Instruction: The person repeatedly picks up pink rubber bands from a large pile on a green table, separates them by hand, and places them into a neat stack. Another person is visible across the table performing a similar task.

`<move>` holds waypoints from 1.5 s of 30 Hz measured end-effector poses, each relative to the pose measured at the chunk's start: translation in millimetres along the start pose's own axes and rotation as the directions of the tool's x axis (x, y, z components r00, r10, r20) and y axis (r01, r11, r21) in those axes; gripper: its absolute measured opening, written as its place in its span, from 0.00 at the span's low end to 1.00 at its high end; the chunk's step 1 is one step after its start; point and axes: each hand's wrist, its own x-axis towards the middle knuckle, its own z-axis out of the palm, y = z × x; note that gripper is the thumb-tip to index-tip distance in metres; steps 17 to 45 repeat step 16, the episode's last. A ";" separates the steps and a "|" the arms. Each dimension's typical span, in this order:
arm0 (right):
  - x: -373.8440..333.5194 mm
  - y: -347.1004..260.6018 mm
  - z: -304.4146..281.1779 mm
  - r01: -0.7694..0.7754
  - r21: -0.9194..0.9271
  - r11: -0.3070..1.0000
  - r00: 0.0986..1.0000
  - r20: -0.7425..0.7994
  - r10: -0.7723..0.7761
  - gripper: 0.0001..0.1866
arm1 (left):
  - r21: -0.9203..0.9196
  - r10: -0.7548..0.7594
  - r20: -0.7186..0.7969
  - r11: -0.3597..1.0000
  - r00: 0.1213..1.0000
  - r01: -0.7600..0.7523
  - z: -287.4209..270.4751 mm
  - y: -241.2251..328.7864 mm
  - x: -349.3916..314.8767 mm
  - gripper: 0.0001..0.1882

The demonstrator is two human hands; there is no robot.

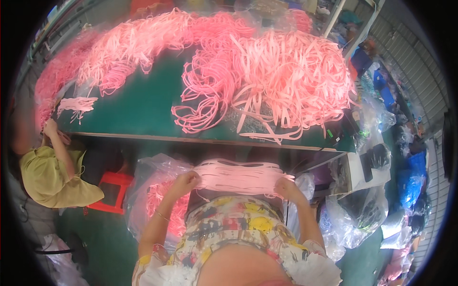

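A bundle of flat pale pink straps (238, 177) is stretched sideways in front of my body, just below the table's near edge. My left hand (189, 181) is closed around its left end. At the other end, my right hand (287, 188) grips the looped strap tips. The strands lie roughly side by side, with a few narrow gaps between them. Beyond the table edge, a big tangled heap of pale pink straps (300, 81) covers the right part of the table, beside a pile of deeper pink cords (210, 90).
The green table (138, 114) carries more pink straps (138, 38) along its far side and a small tied bundle (78, 106). A co-worker in a yellow-green top (52, 176) sits at left by a red stool (110, 193). A plastic bag (143, 209) of pink cords stands beside me.
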 end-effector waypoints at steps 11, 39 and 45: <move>4.2 -87.4 -29.7 0.144 -0.560 0.816 0.981 -0.030 -0.193 0.15 | 0.135 -0.024 -0.229 0.989 0.973 0.056 8.7 -23.9 -0.1 0.19; 95.9 -163.8 -135.5 0.183 -0.405 0.896 0.828 -0.427 -0.362 0.14 | 0.261 0.126 -0.329 0.965 0.936 -0.038 0.0 -21.5 6.3 0.22; 95.9 -163.8 -135.5 0.183 -0.405 0.896 0.828 -0.427 -0.362 0.14 | 0.261 0.126 -0.329 0.965 0.936 -0.038 0.0 -21.5 6.3 0.22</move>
